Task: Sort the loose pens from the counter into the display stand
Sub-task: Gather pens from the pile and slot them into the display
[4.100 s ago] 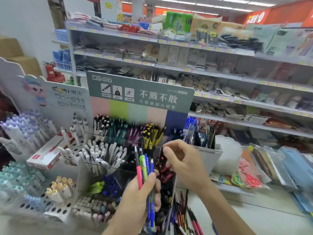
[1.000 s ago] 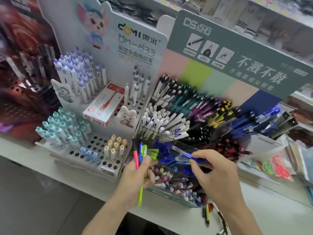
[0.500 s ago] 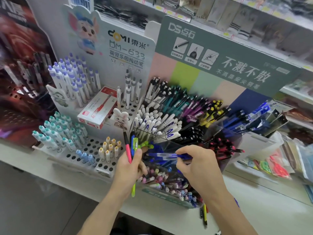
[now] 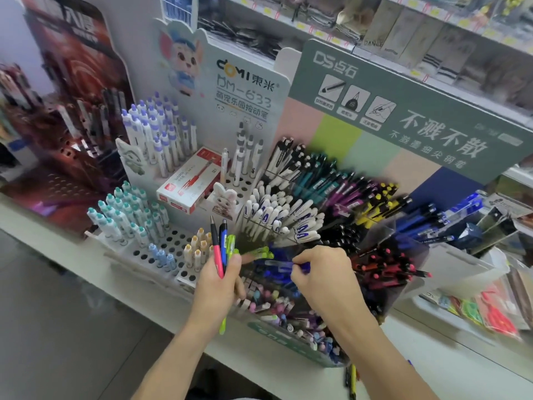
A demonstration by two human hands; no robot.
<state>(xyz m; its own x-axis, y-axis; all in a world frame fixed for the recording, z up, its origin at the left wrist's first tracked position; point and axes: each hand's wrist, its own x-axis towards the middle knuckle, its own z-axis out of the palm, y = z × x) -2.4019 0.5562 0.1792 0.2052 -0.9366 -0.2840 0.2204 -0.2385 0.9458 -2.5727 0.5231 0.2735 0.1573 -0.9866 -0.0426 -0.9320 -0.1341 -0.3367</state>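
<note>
Since half a second ago, our right hand point(image 4: 323, 280) moved the blue pen point(image 4: 284, 266) lower into the stand point(image 4: 291, 340), still pinching it. Our left hand point(image 4: 217, 287) at nine o'clock kept gripping three pens point(image 4: 221, 249): one pink, one blue, one green. Loose pens point(image 4: 352, 379) lay at five o'clock; we could not count them.

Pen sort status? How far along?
Midway. Done: display stand compartments already hold colour-grouped pens. In hand: right hand pinches a blue pen over the blue section; left hand grips three more, pink, blue, green. Left: those three, plus loose pens on the counter.
</note>
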